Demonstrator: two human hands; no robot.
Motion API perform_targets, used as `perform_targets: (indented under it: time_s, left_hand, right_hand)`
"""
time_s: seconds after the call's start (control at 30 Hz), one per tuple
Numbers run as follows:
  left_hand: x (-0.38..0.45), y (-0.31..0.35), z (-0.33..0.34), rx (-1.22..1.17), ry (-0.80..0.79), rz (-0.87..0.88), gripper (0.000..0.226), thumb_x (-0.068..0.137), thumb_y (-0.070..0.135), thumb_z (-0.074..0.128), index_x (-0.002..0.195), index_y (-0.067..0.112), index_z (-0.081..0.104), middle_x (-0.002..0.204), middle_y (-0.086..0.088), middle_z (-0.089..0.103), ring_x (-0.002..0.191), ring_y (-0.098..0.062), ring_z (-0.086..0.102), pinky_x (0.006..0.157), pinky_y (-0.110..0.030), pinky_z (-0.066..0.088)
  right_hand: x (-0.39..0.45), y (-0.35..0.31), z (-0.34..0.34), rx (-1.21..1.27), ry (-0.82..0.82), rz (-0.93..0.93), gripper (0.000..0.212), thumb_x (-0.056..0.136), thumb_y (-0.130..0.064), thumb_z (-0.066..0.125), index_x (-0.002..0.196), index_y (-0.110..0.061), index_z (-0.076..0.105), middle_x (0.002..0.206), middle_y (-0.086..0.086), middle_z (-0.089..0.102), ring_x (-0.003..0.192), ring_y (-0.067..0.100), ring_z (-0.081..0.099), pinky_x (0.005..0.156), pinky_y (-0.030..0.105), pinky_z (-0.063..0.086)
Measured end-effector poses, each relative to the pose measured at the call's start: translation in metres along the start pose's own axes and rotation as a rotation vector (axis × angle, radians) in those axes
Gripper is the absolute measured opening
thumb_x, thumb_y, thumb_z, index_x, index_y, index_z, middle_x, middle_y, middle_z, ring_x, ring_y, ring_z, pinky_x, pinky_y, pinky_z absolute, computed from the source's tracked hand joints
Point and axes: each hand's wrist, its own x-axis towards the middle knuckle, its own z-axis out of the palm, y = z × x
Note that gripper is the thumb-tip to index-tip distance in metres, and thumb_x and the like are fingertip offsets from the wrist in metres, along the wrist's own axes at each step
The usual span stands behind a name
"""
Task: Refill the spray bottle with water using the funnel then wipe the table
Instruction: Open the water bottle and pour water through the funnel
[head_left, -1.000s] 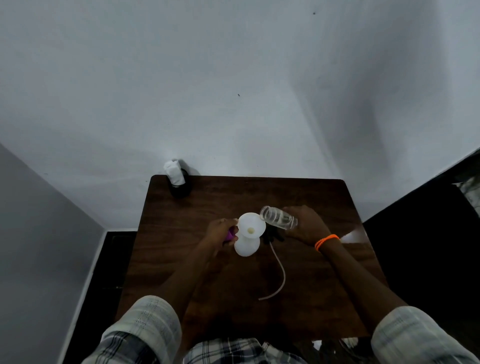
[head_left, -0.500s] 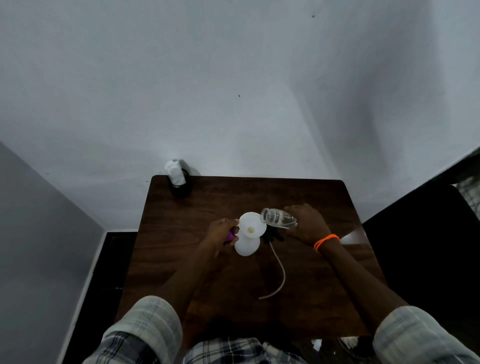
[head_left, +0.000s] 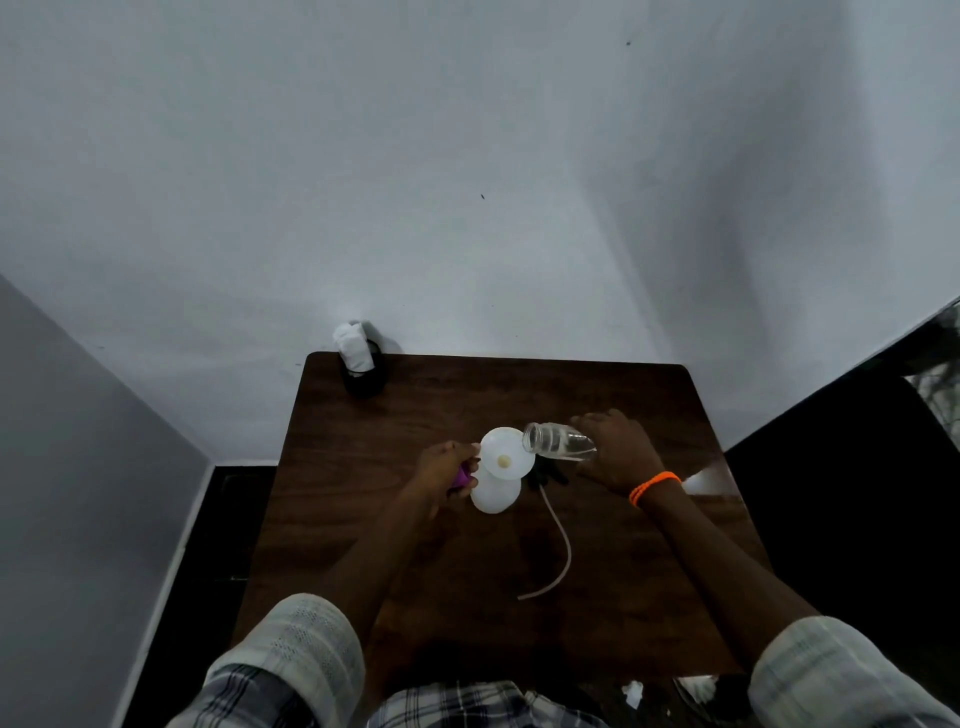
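Head view looks down on a dark wooden table (head_left: 395, 561) pushed against a pale wall. At its far left corner stands a dark holder (head_left: 363, 382) with a wad of white cloth (head_left: 353, 345) stuck in it, well apart from where I am working.

My left hand (head_left: 441, 475) is closed around the neck of the white spray bottle (head_left: 494, 493), which stands upright near the middle of the table; something purple (head_left: 461, 475) shows between my fingers, pressed against the bottle. A white funnel (head_left: 506, 452) sits in the bottle's mouth, its wide bowl facing up.

Just right of it, my right hand (head_left: 615, 452) grips a clear glass (head_left: 558, 441) tipped nearly onto its side, its open rim over the funnel's right edge. A little water lies in the glass; I cannot tell whether any is running out. An orange band (head_left: 653, 486) circles that wrist.

On the table just below the glass lies the black sprayer head (head_left: 548, 475), its pale dip tube (head_left: 558, 545) curving toward me. Both checked sleeves (head_left: 291, 660) fill the bottom corners.
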Motion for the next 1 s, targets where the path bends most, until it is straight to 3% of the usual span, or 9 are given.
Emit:
perform_targets:
  time_s: [0.37, 1.0]
  left_hand:
    - [-0.001, -0.0035, -0.0007, -0.036, 0.013, -0.004, 0.019, 0.088, 0.02, 0.071, 0.083, 0.003, 0.064, 0.068, -0.013, 0.062, 0.044, -0.022, 0.052, 0.049, -0.03, 0.036]
    - [-0.0001, -0.0026, -0.0024, -0.021, 0.001, -0.003, 0.02, 0.089, 0.021, 0.071, 0.089, 0.002, 0.066, 0.071, -0.013, 0.063, 0.044, -0.02, 0.056, 0.046, -0.029, 0.04]
  right_hand:
    - [-0.0024, -0.0075, -0.0016, -0.072, -0.017, 0.01, 0.066, 0.079, -0.044, 0.072, 0.139, -0.024, 0.055, 0.135, 0.0, 0.061, 0.114, 0.028, 0.055, 0.091, 0.044, 0.049]
    - [-0.0011, -0.0096, -0.0075, -0.132, -0.046, 0.018, 0.069, 0.081, -0.046, 0.069, 0.144, -0.027, 0.049, 0.142, -0.002, 0.056, 0.121, 0.028, 0.05, 0.094, 0.043, 0.046]
